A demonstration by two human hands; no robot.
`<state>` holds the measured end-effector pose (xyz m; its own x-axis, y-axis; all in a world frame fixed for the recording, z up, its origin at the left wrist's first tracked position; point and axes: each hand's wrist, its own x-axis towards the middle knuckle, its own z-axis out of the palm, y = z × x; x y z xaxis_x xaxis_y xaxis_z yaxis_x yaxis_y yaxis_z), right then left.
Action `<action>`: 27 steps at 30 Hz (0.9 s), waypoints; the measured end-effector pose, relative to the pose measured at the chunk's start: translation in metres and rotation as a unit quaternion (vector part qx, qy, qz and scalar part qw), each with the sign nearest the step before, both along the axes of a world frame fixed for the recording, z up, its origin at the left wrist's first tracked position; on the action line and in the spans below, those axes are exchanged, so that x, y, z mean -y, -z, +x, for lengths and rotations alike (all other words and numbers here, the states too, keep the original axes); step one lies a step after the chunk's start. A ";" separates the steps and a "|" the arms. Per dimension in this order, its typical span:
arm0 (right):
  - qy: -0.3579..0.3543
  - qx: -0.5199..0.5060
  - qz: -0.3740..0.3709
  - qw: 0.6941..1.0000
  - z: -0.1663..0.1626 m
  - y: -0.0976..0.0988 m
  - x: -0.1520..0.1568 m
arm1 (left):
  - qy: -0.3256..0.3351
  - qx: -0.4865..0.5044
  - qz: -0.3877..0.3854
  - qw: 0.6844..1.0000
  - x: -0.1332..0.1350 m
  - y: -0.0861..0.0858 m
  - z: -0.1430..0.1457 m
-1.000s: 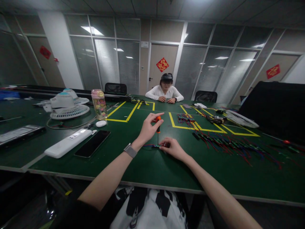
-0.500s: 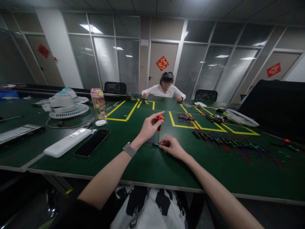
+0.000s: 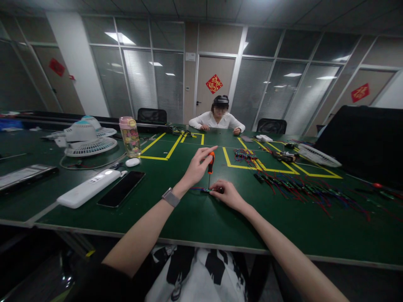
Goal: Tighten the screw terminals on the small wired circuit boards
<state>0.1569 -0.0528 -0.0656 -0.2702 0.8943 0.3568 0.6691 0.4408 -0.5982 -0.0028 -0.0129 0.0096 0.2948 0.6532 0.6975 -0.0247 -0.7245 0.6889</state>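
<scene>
My left hand [image 3: 199, 165] is closed round the orange-and-black handle of a screwdriver [image 3: 210, 163], its index finger stretched out past the top. The screwdriver stands upright, and its thin shaft runs down to a small green circuit board [image 3: 205, 191] with wires trailing left. Whether the tip sits in a screw is too small to tell. My right hand [image 3: 229, 194] rests on the green table and pinches the right end of the board. Something dark shows beneath its curled fingers.
Several wired circuit boards [image 3: 302, 188] lie in a row at the right, with a wire bundle [image 3: 245, 155] beyond. A phone [image 3: 122, 188], a white power strip [image 3: 90, 188], a bottle [image 3: 129, 136] and a fan [image 3: 90, 140] stand left. A person [image 3: 219, 119] sits opposite.
The fingers of my left hand have shifted slightly round the screwdriver handle. My right hand and the board stay in place. The person opposite has drawn one hand inward.
</scene>
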 end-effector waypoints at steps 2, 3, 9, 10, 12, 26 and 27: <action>0.000 0.001 -0.002 1.000 0.000 0.001 -0.001 | 0.049 0.002 -0.034 0.998 0.000 0.000 0.000; 0.001 0.002 -0.002 1.000 0.001 0.001 -0.001 | 0.050 0.004 -0.041 0.998 0.000 0.000 0.000; 0.001 0.002 0.001 1.000 0.001 0.002 -0.002 | -0.066 -0.016 0.047 0.997 0.000 0.001 -0.001; 0.000 0.001 -0.001 1.000 0.001 0.002 -0.002 | -0.032 -0.022 0.033 0.999 0.000 0.001 -0.001; -0.002 0.002 -0.005 1.000 0.001 0.000 -0.001 | 0.032 -0.027 -0.003 0.999 0.000 0.001 0.000; -0.006 0.004 -0.009 1.000 0.001 -0.003 -0.001 | -0.065 -0.012 0.032 0.997 0.005 0.000 0.001; -0.007 0.004 -0.009 1.000 0.001 -0.003 -0.001 | -0.096 -0.019 0.056 0.994 0.006 0.000 0.000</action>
